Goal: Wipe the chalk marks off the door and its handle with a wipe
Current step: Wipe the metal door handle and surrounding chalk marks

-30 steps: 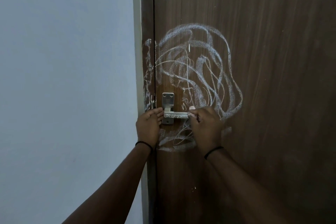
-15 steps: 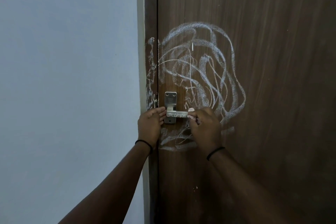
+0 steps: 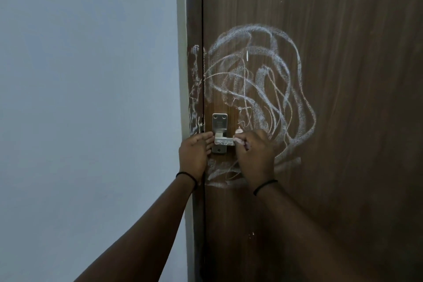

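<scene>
A dark brown wooden door carries a big tangle of white chalk marks above, around and below its metal handle. Scribbles show on the handle's lever too. My right hand pinches a small white piece, which looks like chalk, against the right part of the lever. My left hand lies on the door's edge with straight fingers touching the handle's left end. No wipe is visible.
The door frame strip left of the door is smeared with chalk as well. A plain pale wall fills the left half of the view. Below the handle, the door has a few white specks.
My right hand has slid a little to the left along the lever with the white piece. My left hand has stayed by the handle. The view has shifted slightly.
</scene>
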A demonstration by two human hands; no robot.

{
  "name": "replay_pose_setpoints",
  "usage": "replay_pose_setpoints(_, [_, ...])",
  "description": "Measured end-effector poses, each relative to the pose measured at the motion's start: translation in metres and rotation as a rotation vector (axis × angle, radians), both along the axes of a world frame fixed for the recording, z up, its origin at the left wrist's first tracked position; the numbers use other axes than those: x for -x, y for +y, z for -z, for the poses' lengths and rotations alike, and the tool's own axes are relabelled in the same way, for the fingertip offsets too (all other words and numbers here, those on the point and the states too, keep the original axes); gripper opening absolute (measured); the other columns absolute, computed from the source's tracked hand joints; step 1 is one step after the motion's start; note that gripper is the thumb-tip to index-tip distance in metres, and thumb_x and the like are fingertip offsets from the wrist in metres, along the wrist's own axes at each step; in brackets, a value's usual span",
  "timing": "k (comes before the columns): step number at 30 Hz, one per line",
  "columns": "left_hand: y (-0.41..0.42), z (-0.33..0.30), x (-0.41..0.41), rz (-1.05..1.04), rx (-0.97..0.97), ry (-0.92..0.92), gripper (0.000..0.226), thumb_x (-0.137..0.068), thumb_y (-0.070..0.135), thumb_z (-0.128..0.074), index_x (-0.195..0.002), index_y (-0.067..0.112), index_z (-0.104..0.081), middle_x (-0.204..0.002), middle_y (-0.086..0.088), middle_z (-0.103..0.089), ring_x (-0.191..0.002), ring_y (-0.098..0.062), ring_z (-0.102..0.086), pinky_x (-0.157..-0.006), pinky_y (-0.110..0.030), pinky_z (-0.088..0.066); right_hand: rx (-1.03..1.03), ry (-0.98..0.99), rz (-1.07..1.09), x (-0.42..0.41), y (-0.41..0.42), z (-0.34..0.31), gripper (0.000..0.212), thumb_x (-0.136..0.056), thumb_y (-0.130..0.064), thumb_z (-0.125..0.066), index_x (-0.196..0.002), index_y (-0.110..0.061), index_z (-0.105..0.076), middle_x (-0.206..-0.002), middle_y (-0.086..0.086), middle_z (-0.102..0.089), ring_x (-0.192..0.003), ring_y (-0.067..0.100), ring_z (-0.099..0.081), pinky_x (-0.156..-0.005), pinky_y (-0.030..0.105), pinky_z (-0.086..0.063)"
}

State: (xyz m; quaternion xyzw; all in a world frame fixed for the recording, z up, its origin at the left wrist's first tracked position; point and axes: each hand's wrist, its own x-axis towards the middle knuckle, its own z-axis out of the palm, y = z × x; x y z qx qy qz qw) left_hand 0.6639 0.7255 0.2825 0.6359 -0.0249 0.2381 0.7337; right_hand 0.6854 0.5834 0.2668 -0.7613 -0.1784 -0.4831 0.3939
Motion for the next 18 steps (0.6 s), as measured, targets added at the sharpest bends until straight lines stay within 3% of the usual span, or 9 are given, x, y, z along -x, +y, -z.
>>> replay_pose_setpoints(3, [0.002, 0.002, -0.001, 0.008, -0.007, 0.002, 0.034, -0.102, 0.003, -0.037, -0.123, -0.005, -0.062, -0.113, -0.018, -0.07, -0.093, -0.014, -0.069, -0.072, -0.014, -0.056, 0.089, -0.016, -0.014, 0.002, 0.0, 0.011, 0.015, -0.081, 0.004, -0.069, -0.091, -0.007, -0.074, -0.095, 0.006, -0.062, -0.081, 0.014, -0.059, -0.072, 0.019, -0.044])
replay_pose_setpoints(6, [0.001, 0.003, 0.001, 0.011, -0.01, -0.005, 0.034, -0.102, 0.002, -0.037, -0.124, -0.005, -0.062, -0.115, -0.017, -0.069, -0.093, -0.013, -0.069, -0.072, -0.013, -0.056, 0.026, -0.033, -0.001, -0.001, -0.011, 0.012, 0.016, -0.08, 0.003, -0.072, -0.09, -0.009, -0.074, -0.095, 0.004, -0.062, -0.081, 0.013, -0.061, -0.073, 0.021, -0.047])
replay_pose_setpoints(9, [0.0, 0.001, -0.001, 0.01, -0.001, 0.001, 0.034, -0.101, 0.002, -0.037, -0.123, -0.005, -0.062, -0.114, -0.017, -0.07, -0.097, -0.019, -0.069, -0.076, -0.015, -0.057, -0.021, -0.018, 0.009, -0.002, -0.002, 0.004, 0.013, -0.083, 0.0, -0.071, -0.091, -0.009, -0.074, -0.093, 0.005, -0.061, -0.08, 0.015, -0.059, -0.072, 0.021, -0.044])
replay_pose_setpoints(13, [0.003, 0.002, -0.001, 0.028, 0.002, 0.004, 0.034, -0.102, 0.002, -0.037, -0.125, -0.005, -0.061, -0.116, -0.017, -0.069, -0.096, -0.017, -0.069, -0.075, -0.015, -0.057, 0.067, -0.002, -0.015, 0.0, 0.008, 0.008, 0.013, -0.082, 0.0, -0.072, -0.091, -0.008, -0.075, -0.09, 0.005, -0.06, -0.075, 0.008, -0.053, -0.067, 0.018, -0.04])
replay_pose_setpoints(18, [0.001, 0.002, 0.0, 0.035, 0.019, 0.001, 0.033, -0.102, 0.001, -0.037, -0.124, -0.006, -0.061, -0.116, -0.02, -0.068, -0.101, -0.023, -0.068, -0.076, -0.016, -0.057, -0.082, 0.032, -0.023, -0.001, 0.009, -0.006, 0.01, -0.082, -0.003, -0.073, -0.089, -0.01, -0.076, -0.092, 0.006, -0.063, -0.08, 0.017, -0.061, -0.069, 0.021, -0.042])
